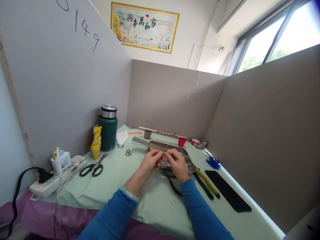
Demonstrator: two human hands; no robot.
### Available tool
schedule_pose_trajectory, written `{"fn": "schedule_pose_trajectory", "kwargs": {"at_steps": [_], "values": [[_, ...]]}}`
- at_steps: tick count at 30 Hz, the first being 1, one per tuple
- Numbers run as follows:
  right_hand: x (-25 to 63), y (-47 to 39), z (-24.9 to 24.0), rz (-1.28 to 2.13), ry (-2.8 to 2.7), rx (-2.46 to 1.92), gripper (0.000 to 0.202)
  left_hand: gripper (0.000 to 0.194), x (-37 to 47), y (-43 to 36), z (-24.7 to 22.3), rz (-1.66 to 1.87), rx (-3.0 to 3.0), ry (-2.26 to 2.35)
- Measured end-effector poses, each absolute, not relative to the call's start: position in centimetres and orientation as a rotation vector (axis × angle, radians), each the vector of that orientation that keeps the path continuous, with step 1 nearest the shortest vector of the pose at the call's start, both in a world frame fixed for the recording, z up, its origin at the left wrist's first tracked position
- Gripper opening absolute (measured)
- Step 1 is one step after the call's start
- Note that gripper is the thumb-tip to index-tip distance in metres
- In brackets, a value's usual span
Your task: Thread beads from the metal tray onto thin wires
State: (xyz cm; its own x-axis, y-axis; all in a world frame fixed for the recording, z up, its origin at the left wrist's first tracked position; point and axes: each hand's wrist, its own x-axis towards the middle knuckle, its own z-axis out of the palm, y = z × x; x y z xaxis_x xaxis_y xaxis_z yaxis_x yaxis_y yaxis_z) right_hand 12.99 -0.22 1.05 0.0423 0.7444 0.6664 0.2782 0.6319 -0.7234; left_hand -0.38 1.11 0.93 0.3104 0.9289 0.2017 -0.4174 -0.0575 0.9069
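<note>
Both hands meet over the near edge of a metal tray (190, 163) that holds small beads. My left hand (150, 161) is closed, its thumb and finger pinching something too small to make out. Close against it, my right hand (177, 162) is pinched on the same spot, where thin wire ends cross. A bundle of thin grey wires (143, 142) stretches to the left from behind the fingers. Pliers with dark red handles (173, 187) lie beneath the right wrist. Pliers with yellow and green handles (207, 183) rest to the right of the tray.
Black scissors (98, 166), a yellow packet (95, 142), a green flask (108, 130) and a power strip (60, 178) are on the left. A beaded stick (165, 133) and a red cup (182, 142) stand behind the tray. At the right lie a black slab (227, 190) and blue tassels (213, 162).
</note>
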Motion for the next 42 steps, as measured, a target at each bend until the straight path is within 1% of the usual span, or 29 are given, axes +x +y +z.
{"fn": "schedule_pose_trajectory", "kwargs": {"at_steps": [8,14,18,22,25,28,30,34,39,42], "values": [[12.8,-0.4,0.9,0.291,-1.61,-0.88,0.018,0.031,-0.4,0.9,1.2,1.195,1.103,0.63],[12.7,-0.3,0.3,0.269,-1.593,-0.98,0.019,0.031,-0.4,0.7,1.4,1.251,1.187,0.651],[12.4,-0.6,0.4,0.146,-1.587,-1.002,0.019,0.027,-0.3,1.1,1.0,1.322,1.284,0.74],[12.1,-0.8,0.6,0.024,-1.572,-1.039,0.018,0.022,-0.3,1.5,0.7,1.388,1.505,0.883],[11.9,-0.9,0.5,-0.047,-1.568,-1.088,0.018,0.018,-0.3,1.4,0.4,1.471,1.803,1.03],[11.8,-0.6,0.3,-0.116,-1.582,-1.138,0.019,0.021,-0.2,1.2,0.1,1.501,2.111,1.153],[11.8,-0.4,0.2,-0.124,-1.602,-1.171,0.019,0.023,-0.2,1.2,0.1,1.464,2.177,1.188],[11.9,-0.3,0.6,-0.045,-1.602,-1.159,0.019,0.018,-0.4,1.5,0.3,1.351,1.895,1.075],[12.7,-0.8,1.1,0.001,-1.393,-1.136,0.023,0.027,-0.6,1.5,0.7,1.104,1.292,0.635],[13.4,-0.6,1.0,0.199,-1.275,-1.137,0.026,0.034,-0.7,1.4,0.7,1.045,1.164,0.532]]}}
